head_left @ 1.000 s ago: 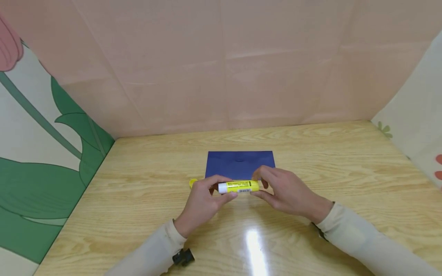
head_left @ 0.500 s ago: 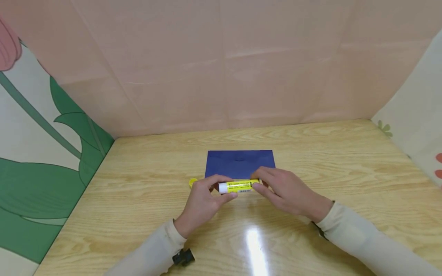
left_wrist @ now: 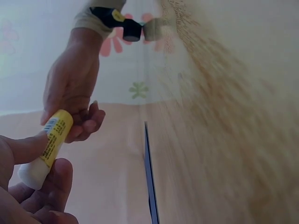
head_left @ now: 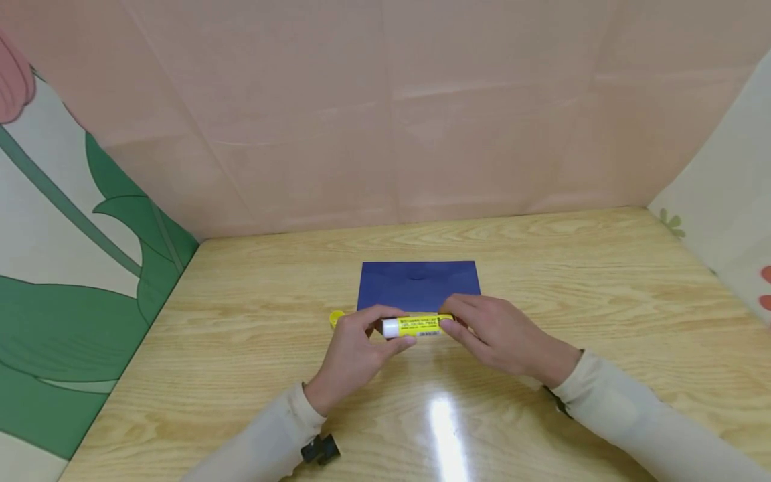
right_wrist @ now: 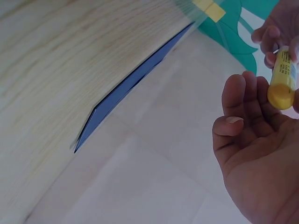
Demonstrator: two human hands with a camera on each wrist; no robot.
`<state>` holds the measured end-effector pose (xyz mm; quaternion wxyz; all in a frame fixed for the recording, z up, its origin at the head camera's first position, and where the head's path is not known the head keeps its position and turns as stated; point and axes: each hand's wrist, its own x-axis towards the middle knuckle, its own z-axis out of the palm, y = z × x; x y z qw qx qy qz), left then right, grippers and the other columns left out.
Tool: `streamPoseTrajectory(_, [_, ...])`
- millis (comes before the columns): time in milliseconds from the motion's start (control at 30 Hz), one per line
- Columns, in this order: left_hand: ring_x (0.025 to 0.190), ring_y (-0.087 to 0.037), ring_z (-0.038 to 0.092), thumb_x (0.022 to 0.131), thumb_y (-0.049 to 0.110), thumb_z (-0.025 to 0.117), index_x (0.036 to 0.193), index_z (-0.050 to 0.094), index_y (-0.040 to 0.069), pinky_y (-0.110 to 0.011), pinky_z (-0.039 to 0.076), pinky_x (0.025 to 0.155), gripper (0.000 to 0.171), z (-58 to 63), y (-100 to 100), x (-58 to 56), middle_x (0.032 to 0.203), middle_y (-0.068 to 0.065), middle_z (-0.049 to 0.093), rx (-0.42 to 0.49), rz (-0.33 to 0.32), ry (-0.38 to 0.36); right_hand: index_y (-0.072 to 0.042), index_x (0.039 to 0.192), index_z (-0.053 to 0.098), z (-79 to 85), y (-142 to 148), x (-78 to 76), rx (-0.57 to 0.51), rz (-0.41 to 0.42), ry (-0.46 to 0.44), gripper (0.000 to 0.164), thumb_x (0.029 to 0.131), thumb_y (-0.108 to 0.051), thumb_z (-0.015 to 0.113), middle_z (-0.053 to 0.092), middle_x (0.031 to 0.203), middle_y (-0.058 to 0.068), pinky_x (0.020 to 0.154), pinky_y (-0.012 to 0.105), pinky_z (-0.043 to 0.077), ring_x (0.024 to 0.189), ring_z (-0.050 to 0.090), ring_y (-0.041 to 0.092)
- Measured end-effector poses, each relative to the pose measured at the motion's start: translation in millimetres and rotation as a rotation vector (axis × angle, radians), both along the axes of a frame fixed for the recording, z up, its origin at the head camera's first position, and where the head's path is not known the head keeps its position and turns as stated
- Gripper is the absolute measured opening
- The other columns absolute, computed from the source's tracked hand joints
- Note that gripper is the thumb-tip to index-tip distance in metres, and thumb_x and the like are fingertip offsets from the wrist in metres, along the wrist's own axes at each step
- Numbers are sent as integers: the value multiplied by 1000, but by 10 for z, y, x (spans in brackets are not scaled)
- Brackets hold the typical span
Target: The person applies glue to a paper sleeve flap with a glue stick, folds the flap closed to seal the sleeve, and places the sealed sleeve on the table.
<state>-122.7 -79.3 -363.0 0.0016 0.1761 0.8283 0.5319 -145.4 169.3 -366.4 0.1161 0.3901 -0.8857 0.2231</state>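
Observation:
A yellow glue stick (head_left: 417, 326) with a white end is held level between both hands, above the table. My left hand (head_left: 355, 348) grips the white end between thumb and fingers. At the yellow end, my right hand (head_left: 502, 335) pinches with thumb and index finger. The left wrist view shows the left thumb lying across the label of the glue stick (left_wrist: 54, 135). From the right wrist, the round yellow end of the glue stick (right_wrist: 281, 93) faces the camera, with the other right fingers loosely bent beside it. Just beyond the hands lies a dark blue envelope (head_left: 418, 282).
A small round yellow piece (head_left: 335, 317), like a cap, lies on the wooden table (head_left: 253, 294) left of the envelope, partly behind the left hand. A pink sheet (head_left: 391, 120) hangs at the back. Panels with plant and flower prints (head_left: 114, 268) stand at the sides.
My right thumb has moved up and closed with the index finger onto the glue stick's yellow end. The printed label has turned slightly. My left hand stays nearly still.

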Motion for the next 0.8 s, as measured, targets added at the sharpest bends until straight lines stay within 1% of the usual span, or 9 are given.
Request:
streamPoseTrajectory(267, [79,-13,62,81,16,83,109,74,17,-21,51,65,29,-4,5,-4,98,6,73,13,-5,2,-24,97,57,10,1,5,-3,-7,-25,5,102,-25,55,43,76,-18,55,15,36,61,38,-5])
streamPoseTrajectory(500, [72,-11,59,82,15,82,108,74,15,-19,45,58,28,-13,0,-8,97,5,73,7,5,17,-24,100,59,20,0,7,-9,-25,-40,4,100,-29,60,45,78,-18,54,15,37,61,38,-5])
streamPoseTrajectory(633, [69,-9,56,82,13,82,108,74,13,-18,42,56,27,-20,2,-13,96,1,73,13,6,30,-24,101,59,14,3,6,-21,-22,-31,6,99,-29,62,46,80,-17,53,15,37,60,38,-5])
streamPoseTrajectory(800, [67,-10,54,82,14,82,108,74,13,-17,40,55,28,-22,3,-13,96,-1,73,-3,14,33,-23,102,58,4,4,3,-34,-25,-3,11,97,-30,65,47,80,-17,52,14,36,60,38,-4])
